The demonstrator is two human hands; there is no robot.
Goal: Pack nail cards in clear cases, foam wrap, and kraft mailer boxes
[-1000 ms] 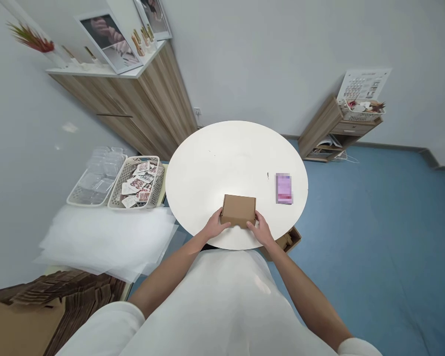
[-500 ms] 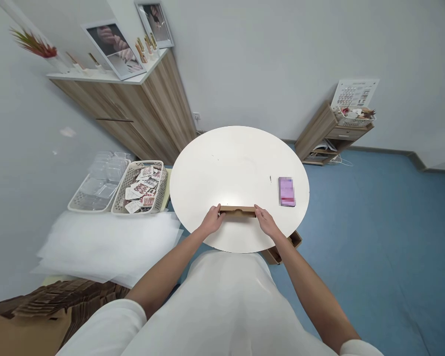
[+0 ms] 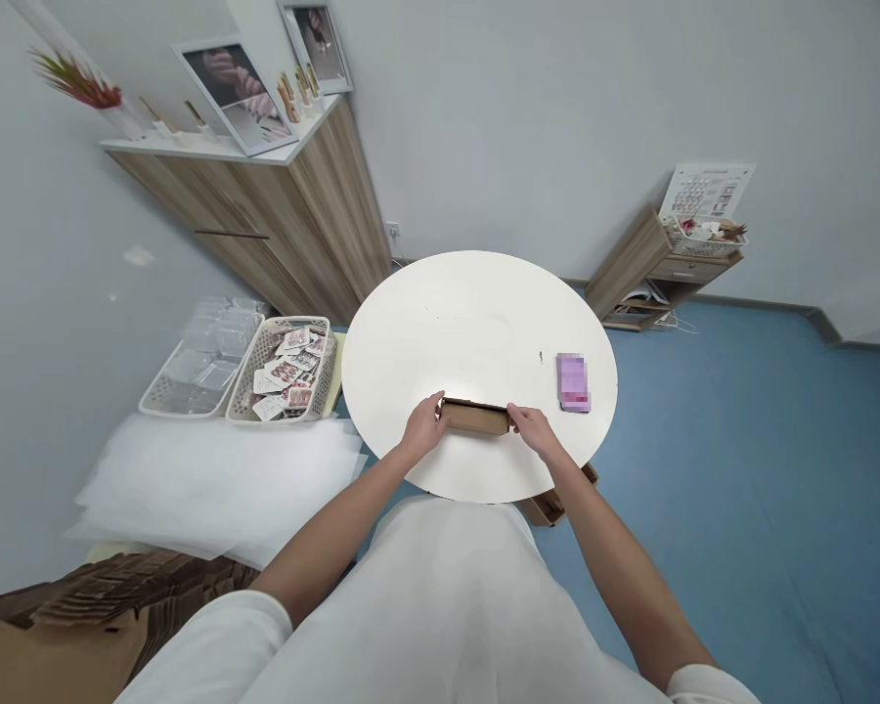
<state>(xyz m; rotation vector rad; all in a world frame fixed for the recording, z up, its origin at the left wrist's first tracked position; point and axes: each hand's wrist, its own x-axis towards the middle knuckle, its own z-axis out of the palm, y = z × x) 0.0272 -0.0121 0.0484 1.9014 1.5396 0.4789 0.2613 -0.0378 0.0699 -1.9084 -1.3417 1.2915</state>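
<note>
A small brown cardboard box (image 3: 475, 418) is held between my hands over the near part of a white oval table (image 3: 476, 323). Its long side faces me, and a dark gap runs along the top edge. My left hand (image 3: 425, 425) grips the left end, and my right hand (image 3: 532, 427) pinches the right end, fingers closed on the cardboard. To the right on the table lies a purple, pixel-blurred rectangular item (image 3: 573, 381), touched by neither hand.
At left stand a basket of printed cards (image 3: 232, 406), a basket of clear plastic cases (image 3: 147, 403), white sheets (image 3: 220, 479) and stacked flat cardboard (image 3: 51, 645). A wooden cabinet (image 3: 323, 205) stands behind them. Brown boxes (image 3: 547, 508) sit below the table's near right edge.
The box has tipped so that more of its long side shows, and a dark gap appears along its top. Both hands still hold its ends; the view has shifted slightly.
</note>
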